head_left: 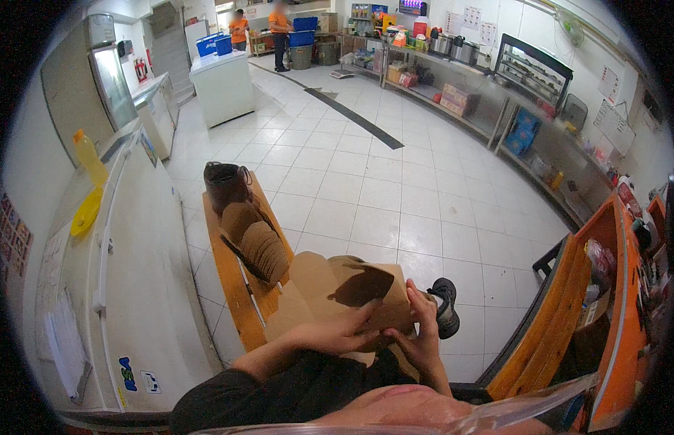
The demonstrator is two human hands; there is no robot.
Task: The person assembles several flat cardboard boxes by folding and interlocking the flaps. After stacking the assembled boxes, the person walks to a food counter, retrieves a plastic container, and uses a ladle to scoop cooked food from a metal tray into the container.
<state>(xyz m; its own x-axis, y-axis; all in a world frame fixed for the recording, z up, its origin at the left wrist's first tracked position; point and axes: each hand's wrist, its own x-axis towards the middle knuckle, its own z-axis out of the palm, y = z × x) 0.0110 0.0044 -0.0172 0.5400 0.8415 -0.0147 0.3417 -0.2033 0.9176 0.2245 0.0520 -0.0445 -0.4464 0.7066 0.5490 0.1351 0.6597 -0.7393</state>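
A partly folded brown cardboard box [326,293] rests over my lap, its flaps spread out on the left side and its right walls raised. My left hand [340,330] has the near edge of the box between thumb and fingers. Wrapped around the near right corner is my right hand [422,330], its fingers up along the right wall. Both hands are closed on the cardboard. Beyond the box, a stack of flat brown cardboard blanks [257,243] leans in a row on a wooden bench [243,315]. Some fingertips are hidden by the cardboard.
A dark brown bag [226,185] stands at the bench's far end. A white chest freezer [148,290] runs along my left. Another wooden bench [536,319] and an orange shelf unit [618,254] are at right. My shoe [446,308] shows beyond the box. Two people stand far back.
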